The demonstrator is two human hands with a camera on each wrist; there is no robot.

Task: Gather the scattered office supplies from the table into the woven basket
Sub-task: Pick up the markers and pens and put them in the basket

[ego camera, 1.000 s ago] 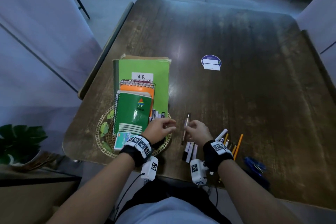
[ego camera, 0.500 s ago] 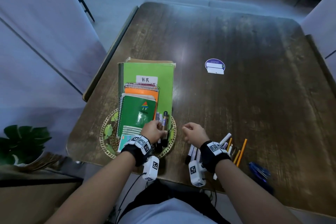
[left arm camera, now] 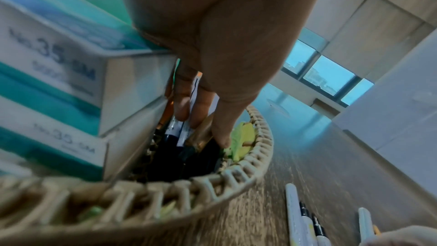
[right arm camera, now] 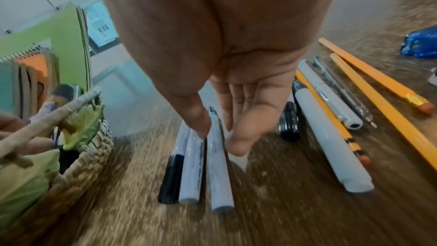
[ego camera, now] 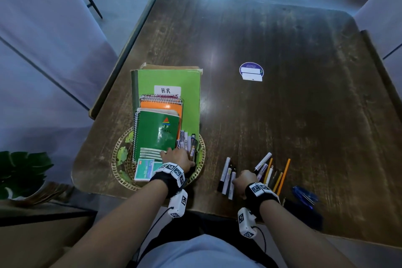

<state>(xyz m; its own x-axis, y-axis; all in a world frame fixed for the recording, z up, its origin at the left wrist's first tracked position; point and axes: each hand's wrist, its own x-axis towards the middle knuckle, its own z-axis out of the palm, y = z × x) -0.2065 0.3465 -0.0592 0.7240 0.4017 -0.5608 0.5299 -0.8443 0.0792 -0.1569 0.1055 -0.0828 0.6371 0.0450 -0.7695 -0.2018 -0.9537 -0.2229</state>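
Pinching one white-barrelled marker point(right arm camera: 218, 158) between thumb and forefinger, right hand point(ego camera: 243, 180) works the table's pen row — left hand point(ego camera: 178, 156), fingers extended, settles pens in the round woven basket point(ego camera: 201, 169); lift level, clear of neighbouring markers, then lay alongside them.

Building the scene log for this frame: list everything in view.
Round woven basket: 1, tan, table's near-left.
Stacked notebooks: 3, light green, orange, dark green, across basket.
Cardboard staple boxes: 2, teal-white, in basket.
Basket markers: several, mixed, basket's right.
White table markers: 3, beside right hand.
Pens and yellow pencils: several, further right.
Blue plastic object: 1, near-right.
Round purple-white sticker: 1, mid-table.
Dark wooden table: 1.
Left hand: fingers on basket markers.
Right hand: at white markers, grip unclear.
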